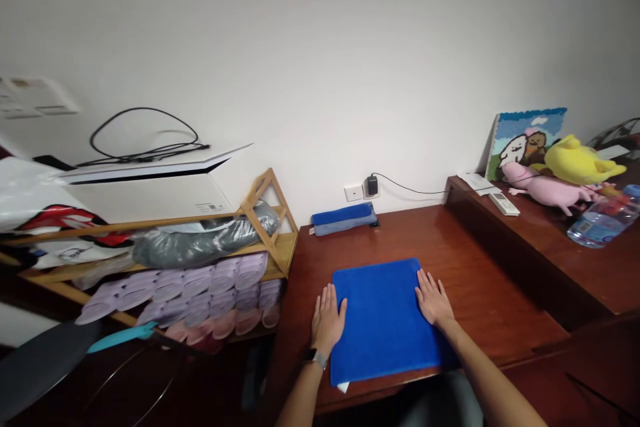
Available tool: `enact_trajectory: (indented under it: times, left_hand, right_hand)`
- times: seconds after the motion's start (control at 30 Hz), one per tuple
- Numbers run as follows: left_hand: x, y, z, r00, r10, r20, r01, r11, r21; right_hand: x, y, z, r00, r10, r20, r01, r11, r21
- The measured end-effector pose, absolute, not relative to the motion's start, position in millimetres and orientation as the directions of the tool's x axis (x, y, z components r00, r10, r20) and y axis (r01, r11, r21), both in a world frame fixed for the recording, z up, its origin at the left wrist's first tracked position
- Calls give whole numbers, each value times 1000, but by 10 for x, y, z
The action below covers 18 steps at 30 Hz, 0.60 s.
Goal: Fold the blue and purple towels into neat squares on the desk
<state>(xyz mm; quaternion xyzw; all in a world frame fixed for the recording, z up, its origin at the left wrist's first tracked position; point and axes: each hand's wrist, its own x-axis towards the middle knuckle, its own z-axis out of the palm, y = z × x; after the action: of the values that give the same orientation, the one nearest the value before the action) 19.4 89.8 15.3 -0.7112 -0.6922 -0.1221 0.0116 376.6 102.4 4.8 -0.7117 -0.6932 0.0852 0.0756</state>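
A blue towel (383, 320) lies spread flat near the front edge of the brown wooden desk (480, 280), a white label poking out at its lower left corner. On the towel's left side rests my left hand (329, 320), palm down with fingers stretched out and thumb at the cloth's edge. A watch circles that wrist. My right hand (433, 299) lies flat at the towel's upper right edge, its fingers apart. Neither hand grips anything. Folded blue and grey cloths (344, 219) sit at the back of the desk against the wall.
To the left stands a wooden rack (283, 253) with several purple and pink slippers (197, 287) and a white box (155, 197). A raised desk section (540, 233) on the right bears plush toys (545, 190), a water bottle (603, 220) and a remote (504, 204). A plugged-in charger (373, 185) trails a cable.
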Motion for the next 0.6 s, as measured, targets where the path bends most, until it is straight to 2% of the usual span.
enact_trajectory:
  times: [0.17,0.37,0.6]
  left_hand:
    - [207,860,169,-3,979,202,989,-27,144]
    - [233,883,164,11,977,213,989,-43,145]
    - [175,905,187,21,974,225,991,-51,127]
  right_hand:
    - [3770,989,113,43,998,-54,974,-53,-220]
    - [3839,662,164,-50,993,106,975,71,-212]
    - [3822,503,152,-44,999,0,973,43,-229]
